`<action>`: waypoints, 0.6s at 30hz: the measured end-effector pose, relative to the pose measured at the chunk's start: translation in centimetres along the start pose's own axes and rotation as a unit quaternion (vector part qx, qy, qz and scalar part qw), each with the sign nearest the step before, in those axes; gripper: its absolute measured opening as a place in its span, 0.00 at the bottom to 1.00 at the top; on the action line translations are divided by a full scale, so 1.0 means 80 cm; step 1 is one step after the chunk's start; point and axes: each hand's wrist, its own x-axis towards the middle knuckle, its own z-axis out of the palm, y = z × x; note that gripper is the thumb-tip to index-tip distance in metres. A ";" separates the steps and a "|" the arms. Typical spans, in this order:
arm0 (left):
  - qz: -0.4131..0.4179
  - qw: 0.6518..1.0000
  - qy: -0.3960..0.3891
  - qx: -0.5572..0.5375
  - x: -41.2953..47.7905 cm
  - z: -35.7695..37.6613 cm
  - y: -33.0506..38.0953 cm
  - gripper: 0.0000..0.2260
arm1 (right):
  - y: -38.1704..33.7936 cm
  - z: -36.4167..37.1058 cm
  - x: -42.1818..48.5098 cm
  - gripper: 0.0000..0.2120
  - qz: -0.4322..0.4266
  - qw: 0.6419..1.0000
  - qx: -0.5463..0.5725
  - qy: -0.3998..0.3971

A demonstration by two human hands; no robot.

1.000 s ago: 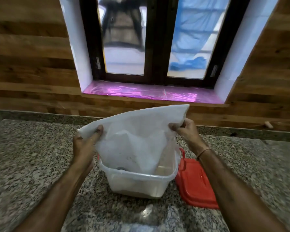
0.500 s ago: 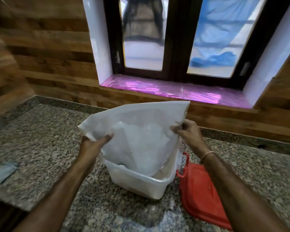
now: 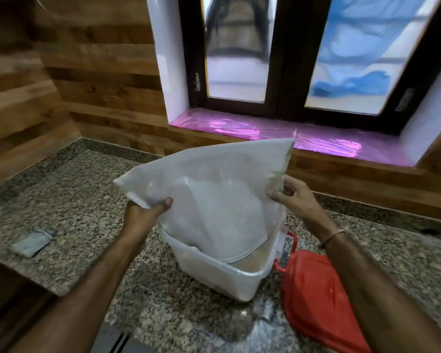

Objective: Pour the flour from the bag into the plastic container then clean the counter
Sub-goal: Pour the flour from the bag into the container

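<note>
Flour bag [image 3: 214,197]: white, translucent, held upended at centre frame, mouth down inside the plastic container [image 3: 229,276], closed end raised toward the upper right. Left hand [image 3: 145,215]: fingers curled and thumb pinching the bag's upper-left corner. Right hand [image 3: 290,197]: fingers closed on the bag's right edge, thumb across the front. Plastic container: clear, open, standing on the granite counter [image 3: 74,205] at lower centre; a tan layer of flour [image 3: 250,263] shows under the bag's mouth, depth unclear. Red lid [image 3: 316,301]: flat on the counter, touching or just beside the container's right side. Small grey cloth or packet [image 3: 32,242]: left edge of frame, well apart from the container; identity uncertain. Change against the earlier frames: the bag hangs slacker and flatter, with little bulk visible in its folds, and its raised end sits a little higher; the view has swung leftward, bringing the counter's left corner and the grey item into sight. Judgement: pouring is near its end, most flour likely transferred; a shake of the bag to clear remnants probably remains, then withdrawal. Spilled flour on the counter cannot be made out against the speckled stone; cleaning step not yet begun.
</note>
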 end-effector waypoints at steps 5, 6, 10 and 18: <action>0.017 0.999 0.022 0.024 0.011 0.018 0.018 0.11 | 0.033 0.010 -0.018 0.09 0.012 0.991 -0.124 0.058; 0.010 0.999 0.026 0.023 0.012 0.018 0.017 0.11 | 0.024 0.010 -0.020 0.12 0.013 0.997 -0.043 0.056; -0.003 0.999 0.037 -0.004 0.009 0.016 0.010 0.13 | 0.003 0.000 -0.014 0.15 0.018 0.997 0.068 0.026; -0.045 0.997 0.054 -0.038 0.017 0.014 0.019 0.10 | 0.031 0.003 -0.029 0.11 -0.011 0.970 -0.238 0.055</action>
